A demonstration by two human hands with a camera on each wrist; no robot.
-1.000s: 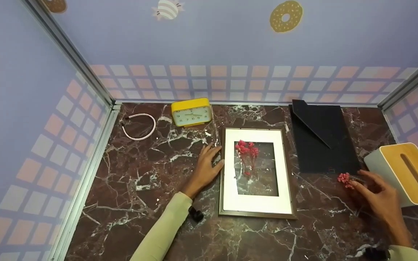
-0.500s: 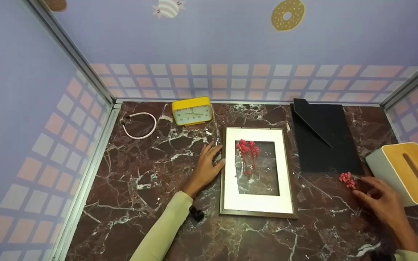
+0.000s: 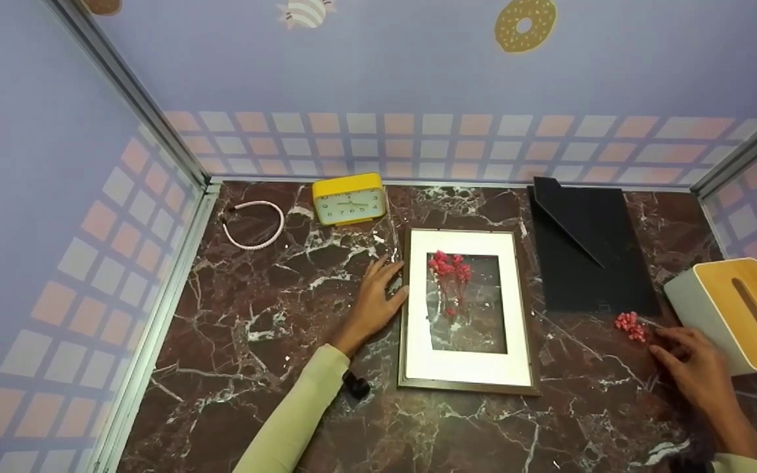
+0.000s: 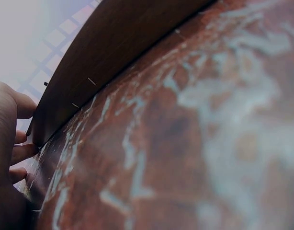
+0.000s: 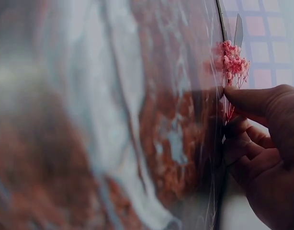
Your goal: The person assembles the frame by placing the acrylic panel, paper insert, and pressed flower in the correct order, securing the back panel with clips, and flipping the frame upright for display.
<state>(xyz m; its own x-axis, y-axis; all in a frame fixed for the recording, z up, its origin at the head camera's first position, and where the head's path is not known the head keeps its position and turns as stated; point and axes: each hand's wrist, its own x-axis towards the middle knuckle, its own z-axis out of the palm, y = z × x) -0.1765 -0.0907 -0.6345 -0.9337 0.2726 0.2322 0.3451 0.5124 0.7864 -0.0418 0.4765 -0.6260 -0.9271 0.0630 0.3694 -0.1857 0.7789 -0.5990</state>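
My left hand (image 3: pixel 373 301) rests on the table at the left side of a picture frame (image 3: pixel 468 373); in the left wrist view its fingers touch the frame's raised edge (image 4: pixel 80 72). The frame has a white mat, and a pink dried flower sprig (image 3: pixel 460 270) lies inside its window. To the right, my right hand (image 3: pixel 697 364) stays low beside a second pink dried flower sprig (image 3: pixel 631 326), thumb and index finger apart. Thin stems of this sprig (image 5: pixel 234 60) run close to the thumb and fingertips in the right wrist view; whether they touch is unclear.
A black frame backing (image 3: pixel 589 276) with a flap lies behind the second sprig. The wood-topped tissue box (image 3: pixel 733 315) stands tight against my right hand. Farther back are a yellow clock (image 3: pixel 350 200) and a white headband (image 3: pixel 281 226). Patterned walls enclose the marble table.
My right hand has drawn back to the right, its thumb coming away from the pink flower head, which keeps its place. The left hand stays at the frame. The view shifts slightly.
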